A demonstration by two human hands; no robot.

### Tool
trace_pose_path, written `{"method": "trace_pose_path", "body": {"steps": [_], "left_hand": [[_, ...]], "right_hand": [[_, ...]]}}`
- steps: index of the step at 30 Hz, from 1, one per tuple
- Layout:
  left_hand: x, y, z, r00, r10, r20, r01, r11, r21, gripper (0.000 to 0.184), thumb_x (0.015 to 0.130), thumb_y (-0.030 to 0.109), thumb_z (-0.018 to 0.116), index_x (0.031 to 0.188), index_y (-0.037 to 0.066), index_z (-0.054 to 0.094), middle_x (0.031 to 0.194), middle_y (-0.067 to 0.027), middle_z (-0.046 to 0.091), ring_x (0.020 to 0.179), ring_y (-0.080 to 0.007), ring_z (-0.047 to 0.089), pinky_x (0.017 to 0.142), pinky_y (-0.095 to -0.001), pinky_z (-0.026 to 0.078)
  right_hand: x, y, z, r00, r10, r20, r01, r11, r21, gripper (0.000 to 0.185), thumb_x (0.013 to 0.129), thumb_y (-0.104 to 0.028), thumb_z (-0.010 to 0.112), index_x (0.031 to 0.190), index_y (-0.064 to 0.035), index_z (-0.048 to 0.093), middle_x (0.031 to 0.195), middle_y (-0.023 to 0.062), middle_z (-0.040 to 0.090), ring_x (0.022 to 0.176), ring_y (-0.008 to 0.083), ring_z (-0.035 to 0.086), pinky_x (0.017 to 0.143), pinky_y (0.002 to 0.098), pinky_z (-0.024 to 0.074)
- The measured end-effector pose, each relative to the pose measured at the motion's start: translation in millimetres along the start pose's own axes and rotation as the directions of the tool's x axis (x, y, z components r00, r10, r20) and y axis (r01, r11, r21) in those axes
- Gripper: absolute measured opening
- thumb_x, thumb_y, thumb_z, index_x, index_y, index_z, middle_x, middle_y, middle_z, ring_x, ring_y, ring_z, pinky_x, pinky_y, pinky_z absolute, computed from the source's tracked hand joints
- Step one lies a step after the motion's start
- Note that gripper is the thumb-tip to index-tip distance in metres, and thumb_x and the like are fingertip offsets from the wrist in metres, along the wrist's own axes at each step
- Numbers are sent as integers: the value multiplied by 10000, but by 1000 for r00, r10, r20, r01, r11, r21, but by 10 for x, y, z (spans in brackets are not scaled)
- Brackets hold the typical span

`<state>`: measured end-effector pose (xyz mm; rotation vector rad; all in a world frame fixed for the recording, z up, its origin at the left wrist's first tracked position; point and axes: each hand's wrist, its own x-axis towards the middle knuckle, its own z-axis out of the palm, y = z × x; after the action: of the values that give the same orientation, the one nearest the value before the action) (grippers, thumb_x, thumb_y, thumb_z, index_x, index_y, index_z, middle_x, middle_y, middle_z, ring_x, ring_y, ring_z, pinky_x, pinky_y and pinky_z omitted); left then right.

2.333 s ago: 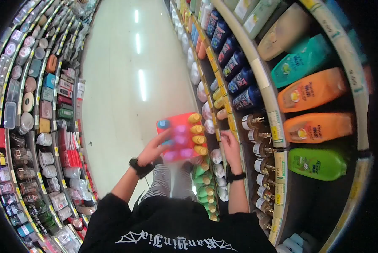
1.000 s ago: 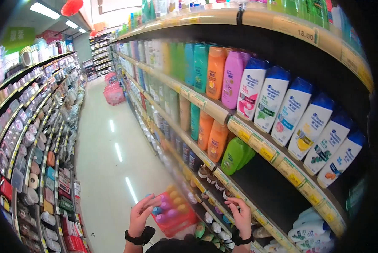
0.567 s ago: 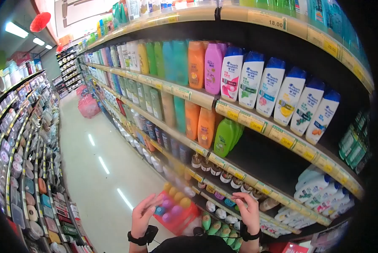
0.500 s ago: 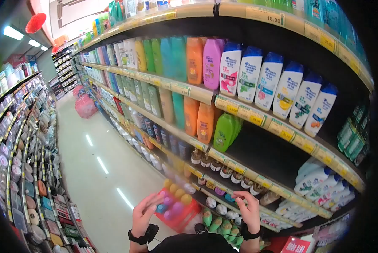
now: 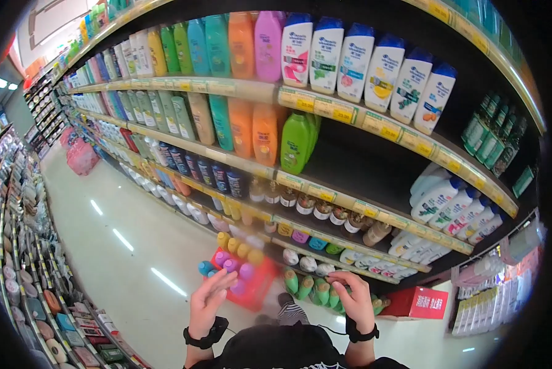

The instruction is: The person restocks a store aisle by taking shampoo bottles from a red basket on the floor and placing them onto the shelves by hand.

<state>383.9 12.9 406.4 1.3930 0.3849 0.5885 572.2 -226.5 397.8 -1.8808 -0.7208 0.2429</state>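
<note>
Nearest, the left hand (image 5: 207,305) and the right hand (image 5: 357,302) are raised apart, fingers loosely bent, each grip released. Just beyond the left hand, a red basket (image 5: 268,278) holds blue bottles (image 5: 206,267), purple bottles (image 5: 230,265) and yellow bottles (image 5: 244,250); whether the fingers touch it, I cannot tell. Green bottles (image 5: 321,290) are near the right hand, left of a red box (image 5: 422,302). Farther, a bright green bottle (image 5: 296,144) stands right of orange bottles (image 5: 265,136) on a shelf, below white bottles (image 5: 354,64). A pink bundle (image 5: 81,157) lies far left on the floor (image 5: 73,190).
</note>
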Motion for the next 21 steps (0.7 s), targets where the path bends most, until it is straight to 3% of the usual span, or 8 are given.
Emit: {"method": "trace_pose_path", "body": {"steps": [8, 11, 14, 21], "left_hand": [[17, -42, 144, 997, 20, 72, -19, 1000, -8, 448, 864, 71, 500, 1292, -44, 432, 1191, -196, 578, 1076, -279, 578, 983, -378, 383], [49, -47, 189, 992, 20, 128, -15, 999, -38, 451, 873, -5, 466, 1317, -56, 400, 1241, -187, 542, 1146, -263, 532, 1012, -355, 354], [84, -55, 290, 994, 37, 104, -37, 999, -1, 451, 875, 86, 504, 1295, -56, 422, 1197, -208, 568, 1086, -297, 572, 987, -385, 383], [196, -56, 319, 989, 144, 20, -144, 990, -2, 414, 947, 168, 416, 1289, -68, 417, 1295, -199, 489, 1179, -284, 501, 1003, -385, 368]], "right_hand": [[-208, 8, -187, 998, 10, -61, -14, 998, -60, 192, 826, -99, 591, 997, -21, 625, 870, 108, 662, 798, 245, 622, 747, 325, 454], [-222, 10, -240, 997, 9, -72, -11, 999, -36, 195, 826, -107, 594, 1000, -25, 626, 882, 110, 662, 791, 245, 621, 748, 328, 452], [-223, 22, -293, 998, 21, -63, -22, 1000, -18, 196, 827, -110, 593, 1002, -28, 627, 890, 109, 662, 790, 246, 622, 748, 330, 453], [-64, 38, -415, 998, -36, -55, 35, 999, -24, 195, 822, -89, 589, 1001, -21, 625, 902, 105, 663, 802, 245, 621, 754, 324, 461]]}}
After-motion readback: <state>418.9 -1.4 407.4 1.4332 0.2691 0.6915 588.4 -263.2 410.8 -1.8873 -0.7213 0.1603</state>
